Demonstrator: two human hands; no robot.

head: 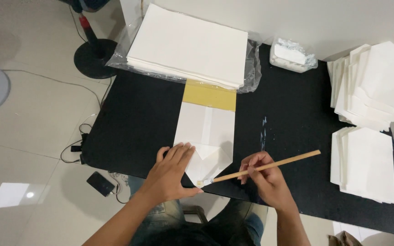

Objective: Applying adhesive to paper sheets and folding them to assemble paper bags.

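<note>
Nearest the camera, the left hand (172, 171) is laid flat, fingers (182, 152) spread and extended, pressed on the lower left part of a folded white paper sheet (206, 132); nothing is gripped by it. The right hand (264, 175) is closed in a pen-like pinch around a thin wooden-handled brush (263, 167), which is held slanted, handle up to the right. The brush tip is set on the pointed lower flap of the folded sheet, close to the near edge of the table (151, 109).

The folded sheet is placed on the black table, its pointed end toward the person, its far end lying over a yellowish-brown board (209, 94). A few pale smears (264, 132) are seen on the tabletop just right of the sheet.

At the right, two stacks of folded white paper pieces are kept: a nearer one (365, 166) and a farther fanned one (375, 84).

At the far edge, a thick stack of white sheets (190, 43) is set on clear plastic wrapping (254, 68), with the board partly under it. Beside it, a small clear container (292, 55) with white contents is stood.

On the tiled floor at left, a dark phone (100, 183), cables (76, 146) and a round black stand base (94, 57) are noted.
</note>
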